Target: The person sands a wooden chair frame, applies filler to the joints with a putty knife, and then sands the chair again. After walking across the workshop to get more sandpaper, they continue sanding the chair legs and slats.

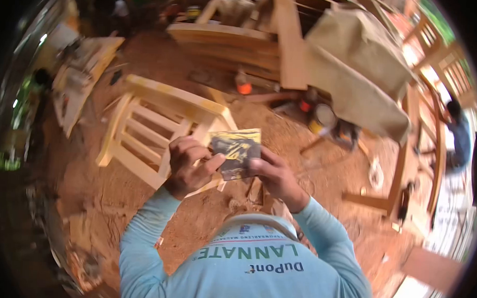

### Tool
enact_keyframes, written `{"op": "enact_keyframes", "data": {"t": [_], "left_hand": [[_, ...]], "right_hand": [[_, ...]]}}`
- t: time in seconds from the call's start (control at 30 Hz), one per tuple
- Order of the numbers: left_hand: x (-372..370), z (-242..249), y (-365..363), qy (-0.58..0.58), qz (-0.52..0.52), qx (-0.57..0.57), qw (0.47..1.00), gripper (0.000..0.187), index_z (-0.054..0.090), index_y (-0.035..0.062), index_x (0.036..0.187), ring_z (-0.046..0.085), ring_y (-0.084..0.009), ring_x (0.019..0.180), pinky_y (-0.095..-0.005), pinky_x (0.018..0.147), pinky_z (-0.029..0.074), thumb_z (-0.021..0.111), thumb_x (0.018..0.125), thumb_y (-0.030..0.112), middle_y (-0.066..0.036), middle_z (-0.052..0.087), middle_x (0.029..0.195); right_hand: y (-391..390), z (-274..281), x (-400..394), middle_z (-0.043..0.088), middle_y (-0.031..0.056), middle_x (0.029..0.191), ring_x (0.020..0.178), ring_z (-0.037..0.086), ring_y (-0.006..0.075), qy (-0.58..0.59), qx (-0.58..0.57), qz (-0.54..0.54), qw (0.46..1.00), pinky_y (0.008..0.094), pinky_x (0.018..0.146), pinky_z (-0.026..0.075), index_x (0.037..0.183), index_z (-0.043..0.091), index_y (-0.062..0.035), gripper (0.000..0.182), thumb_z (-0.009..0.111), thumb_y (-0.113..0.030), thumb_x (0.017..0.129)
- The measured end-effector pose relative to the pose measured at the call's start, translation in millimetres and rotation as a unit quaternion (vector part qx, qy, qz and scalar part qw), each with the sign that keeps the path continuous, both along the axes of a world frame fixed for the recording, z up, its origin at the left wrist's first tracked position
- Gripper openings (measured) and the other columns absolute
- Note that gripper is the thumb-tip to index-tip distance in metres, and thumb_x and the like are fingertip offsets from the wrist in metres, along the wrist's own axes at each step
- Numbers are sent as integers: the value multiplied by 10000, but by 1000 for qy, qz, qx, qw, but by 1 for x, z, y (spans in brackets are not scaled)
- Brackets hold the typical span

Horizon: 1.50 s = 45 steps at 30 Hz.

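A worn piece of sandpaper (235,154), dark grey with yellow patches, is held up in front of my chest. On its left edge, my left hand (189,165) grips it with bent fingers and the thumb on its face. My right hand (277,176) pinches the opposite edge, thumb in front and fingers behind. Just beyond and to the left, a pale wooden chair frame (159,127) with slats lies tilted on the ground; the left hand overlaps part of it in view.
Brown dirt (193,221) covers the ground. Beyond lie stacked planks (293,50) and a tan cloth (359,64). An open can (323,118) and an orange-labelled container (244,85) stand nearby. At right are a wooden frame (400,161) and another person (459,137). A board (84,83) leans at left.
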<state>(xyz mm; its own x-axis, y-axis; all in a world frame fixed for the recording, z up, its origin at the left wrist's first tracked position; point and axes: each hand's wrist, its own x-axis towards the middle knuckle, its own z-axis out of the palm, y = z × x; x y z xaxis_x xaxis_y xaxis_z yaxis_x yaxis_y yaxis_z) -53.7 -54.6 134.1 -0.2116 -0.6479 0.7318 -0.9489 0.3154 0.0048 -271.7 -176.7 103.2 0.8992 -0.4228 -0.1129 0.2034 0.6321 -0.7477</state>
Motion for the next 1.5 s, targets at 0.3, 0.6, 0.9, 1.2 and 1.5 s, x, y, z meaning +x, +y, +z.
{"op": "enact_keyframes", "data": {"t": [0.3, 0.6, 0.9, 1.2, 1.5], "left_hand": [[-57, -93, 48, 504, 49, 105, 856, 258, 582, 7, 1196, 617, -184, 828, -309, 800, 526, 612, 941, -13, -127, 625, 1146], [-104, -120, -72, 398, 34, 294, 868, 203, 655, 8, 1111, 657, -253, 869, -348, 781, 547, 673, 919, 71, -147, 649, 1049], [-213, -181, -329, 140, 29, 401, 905, 800, 445, -4, 1472, 493, -441, 1341, -510, 1112, 421, 772, 831, 347, -276, 462, 1483], [-219, -215, -394, 4, 62, 497, 866, 1114, 341, -16, 1561, 318, -490, 1480, -529, 1202, 335, 840, 687, 461, -340, 321, 1584], [-208, -190, -415, -34, 51, 534, 843, 1226, 385, -33, 1498, 310, -491, 1478, -517, 1203, 330, 909, 551, 542, -348, 339, 1555]], "right_hand": [[40, -79, -37, 653, 14, 979, 777, 582, 103, 82, 2, -210, 974, 267, 664, 480, 1314, 575, -8, 398, 621, -36, 919], [-35, -206, -173, 721, 85, 964, 823, 656, 167, 368, -178, -329, 851, 337, 759, 550, 1231, 632, 3, 440, 696, -162, 828], [-129, -228, -262, 685, -13, 849, 697, 555, 59, 363, -61, -383, 847, 243, 607, 444, 1073, 728, -26, 199, 694, -106, 894], [-149, -261, -285, 689, 10, 841, 726, 578, 91, 351, -32, -364, 862, 263, 645, 463, 1054, 722, -12, 205, 704, -139, 894], [-163, -231, -263, 699, 26, 832, 725, 597, 115, 415, -78, -302, 855, 285, 666, 482, 1056, 726, -13, 265, 714, -201, 870]]}}
